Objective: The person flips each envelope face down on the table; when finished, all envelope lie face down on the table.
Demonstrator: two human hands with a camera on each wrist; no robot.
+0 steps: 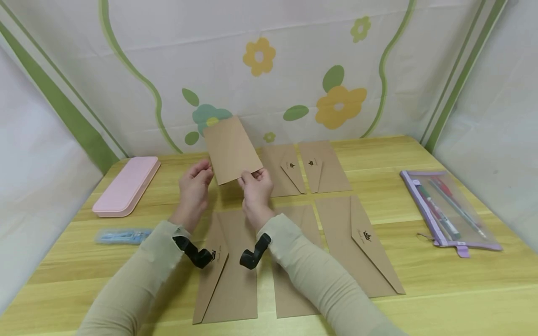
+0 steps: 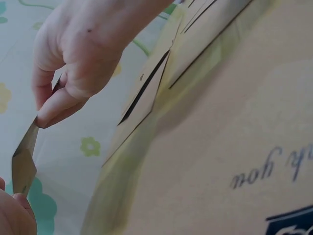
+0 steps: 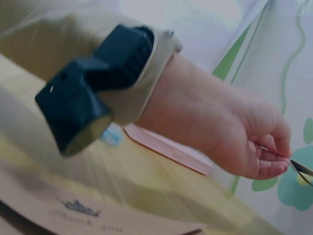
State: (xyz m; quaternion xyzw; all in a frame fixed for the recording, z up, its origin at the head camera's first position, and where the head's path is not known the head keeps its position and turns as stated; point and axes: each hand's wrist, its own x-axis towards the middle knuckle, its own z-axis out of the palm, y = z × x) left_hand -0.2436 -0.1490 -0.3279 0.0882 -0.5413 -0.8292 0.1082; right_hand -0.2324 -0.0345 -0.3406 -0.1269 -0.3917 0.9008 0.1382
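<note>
A brown paper envelope (image 1: 233,149) is raised and tilted above the back of the table, its plain side showing in the head view. My right hand (image 1: 257,193) pinches its lower right corner between thumb and fingers. At its lower left edge my left hand (image 1: 195,189) has its fingers curled, and in the right wrist view the left fingertips (image 3: 281,166) pinch the paper's edge. From the left wrist view the envelope (image 2: 24,169) appears nearly edge-on, between the right hand (image 2: 80,58) above and part of the left hand (image 2: 14,215) below.
Several brown envelopes lie in two rows, including the front left one (image 1: 235,280) under my forearms and the front right one (image 1: 374,261). A pink case (image 1: 128,186) and a blue packet (image 1: 123,236) sit left. At right lies a purple-edged pen pouch (image 1: 456,210). A flowered curtain (image 1: 294,56) hangs behind.
</note>
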